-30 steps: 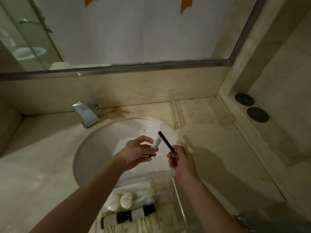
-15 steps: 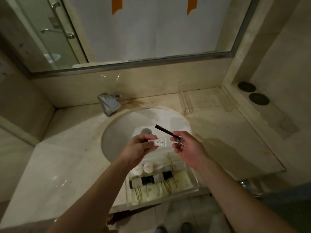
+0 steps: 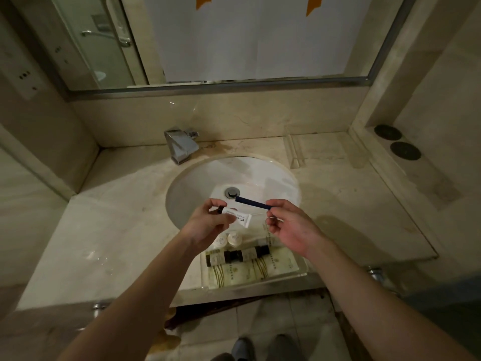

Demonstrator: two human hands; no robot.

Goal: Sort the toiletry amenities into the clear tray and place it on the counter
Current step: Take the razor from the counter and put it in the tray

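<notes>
My left hand point(image 3: 208, 225) pinches a small white tube point(image 3: 238, 216) with a black cap, held level over the front of the sink. My right hand point(image 3: 291, 227) grips one end of a thin dark blue stick-shaped item point(image 3: 252, 202), likely a razor, pointing left toward the tube. Below both hands the clear tray point(image 3: 303, 267) rests at the counter's front edge. It holds two round white soaps point(image 3: 235, 238), dark-capped bottles point(image 3: 239, 255) lying flat and pale sachets point(image 3: 242, 273).
A white oval basin point(image 3: 197, 183) with a metal drain point(image 3: 231, 192) lies behind the hands, a chrome faucet point(image 3: 182, 145) at its back left. Beige marble counter point(image 3: 109, 230) spreads left and right. Two dark round discs point(image 3: 404, 150) sit on the right ledge. The mirror point(image 3: 247, 37) spans the back wall.
The view has pulled back and tilted down, showing the whole tray and the floor. The tube has turned from upright to level, and the dark stick has dropped to near horizontal.
</notes>
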